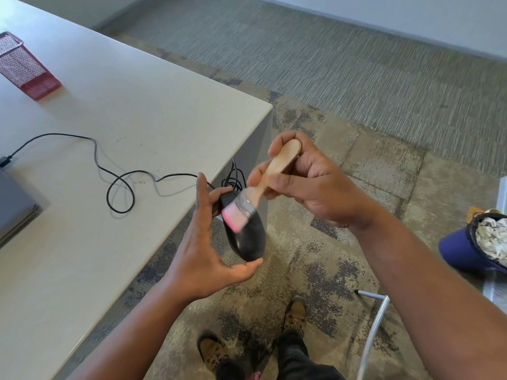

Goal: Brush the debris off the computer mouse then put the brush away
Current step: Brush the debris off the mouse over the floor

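My left hand [205, 242] holds a black computer mouse [247, 237] by its two ends, out past the table's corner and above the carpet. Its black cable [120, 179] trails back over the table in loops. My right hand [310, 185] grips the wooden handle of a small brush [274, 171]. The brush's pink bristles [233, 216] and metal ferrule lie against the mouse's upper half and look blurred by motion.
The pale table [109, 119] fills the left side, with a red mesh holder [23, 67] at its far left and a grey laptop [13, 209] at the left edge. A blue bin with crumpled paper [477, 245] stands on the carpet at the right, and a grey metal tube [375, 325] leans near my feet.
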Available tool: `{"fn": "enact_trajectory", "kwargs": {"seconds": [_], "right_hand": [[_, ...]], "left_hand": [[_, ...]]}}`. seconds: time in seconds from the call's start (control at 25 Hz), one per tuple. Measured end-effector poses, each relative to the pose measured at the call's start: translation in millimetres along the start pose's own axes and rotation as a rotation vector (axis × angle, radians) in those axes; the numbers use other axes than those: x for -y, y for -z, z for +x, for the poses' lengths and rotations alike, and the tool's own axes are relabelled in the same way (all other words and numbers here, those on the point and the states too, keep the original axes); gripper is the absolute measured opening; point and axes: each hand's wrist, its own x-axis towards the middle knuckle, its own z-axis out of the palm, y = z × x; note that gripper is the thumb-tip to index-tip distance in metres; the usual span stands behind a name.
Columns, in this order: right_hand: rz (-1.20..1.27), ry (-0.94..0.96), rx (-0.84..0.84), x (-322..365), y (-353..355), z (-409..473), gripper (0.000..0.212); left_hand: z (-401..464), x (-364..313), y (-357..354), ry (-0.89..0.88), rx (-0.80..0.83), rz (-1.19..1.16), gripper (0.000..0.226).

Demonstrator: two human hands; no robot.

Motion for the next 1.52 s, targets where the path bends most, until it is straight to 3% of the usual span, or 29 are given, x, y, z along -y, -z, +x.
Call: {"fn": "enact_trajectory", "kwargs": {"seconds": [0.12, 0.28, 0.4, 0.56, 0.68, 0.88, 1.08, 1.28, 1.44, 1.52], "right_hand": [[-0.004, -0.070, -0.022, 3, 7, -3, 0.029], [-0.164, 0.133, -0.195, 1, 3, 2, 0.026], [-0.247, 0.204, -0.058, 1, -6, 1, 0.016], [-0.264, 0.146, 0.182, 14, -5, -7, 0.013], [-0.199, 0.085, 0.227, 21, 0, -11, 0.007], [-0.128, 0.044, 0.087, 8, -10, -8, 0.013], [-0.177, 0.115, -0.241, 1, 0, -9, 0.013], [-0.027, 0.100, -0.208, -16, -9, -18, 0.017], [-0.037, 0.168, -0.403, -21, 2, -24, 0.016], [0.047, 0.161, -0.420, -24, 3, -25, 0.016]], "left_hand": [[0, 1, 1, -0.006, -0.001, 0.009, 0.154], [0, 1, 1, -0.016, 0.014, 0.033, 0.154], [1, 4, 0, -0.010, -0.002, 0.035, 0.156], [-1, 3, 1, 0.026, -0.031, 0.055, 0.155], [-2, 2, 0, 0.044, -0.036, 0.081, 0.151], [1, -2, -2, 0.079, -0.039, 0.091, 0.150], [0, -2, -1, 0.125, -0.067, 0.128, 0.151], [1, -5, -5, 0.118, -0.149, 0.153, 0.148], [3, -4, -6, 0.109, -0.188, 0.160, 0.146], [4, -2, -7, 0.095, -0.189, 0.131, 0.141]]}}
